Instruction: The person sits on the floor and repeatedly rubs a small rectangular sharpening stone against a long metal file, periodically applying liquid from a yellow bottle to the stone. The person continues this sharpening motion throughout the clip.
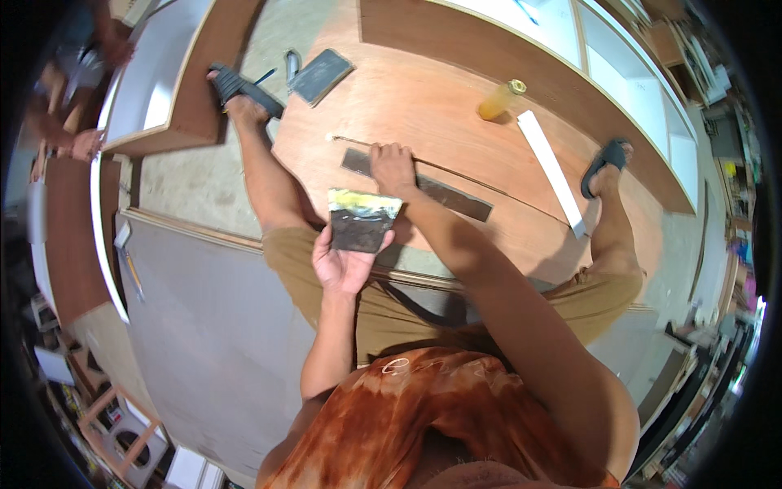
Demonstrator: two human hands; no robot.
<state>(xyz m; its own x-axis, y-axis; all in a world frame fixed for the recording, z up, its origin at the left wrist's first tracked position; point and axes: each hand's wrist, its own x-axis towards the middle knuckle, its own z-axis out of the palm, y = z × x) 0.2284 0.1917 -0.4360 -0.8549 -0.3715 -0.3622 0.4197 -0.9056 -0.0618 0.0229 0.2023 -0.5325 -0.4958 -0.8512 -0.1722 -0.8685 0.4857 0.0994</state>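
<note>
My left hand is closed round a dark flat piece with a shiny yellow-white smear along its far edge, held up over my lap. On the plywood board my right hand rests with curled fingers, across a dark flat strip and against a long thin brown strip. My palm hides whatever those fingers grip. Both strips run slantwise toward the near right.
A bottle of yellow liquid and a white strip lie to the right. A dark rectangular block is at far left of the board. Cabinet frames stand around. Another person's hand touches the left cabinet.
</note>
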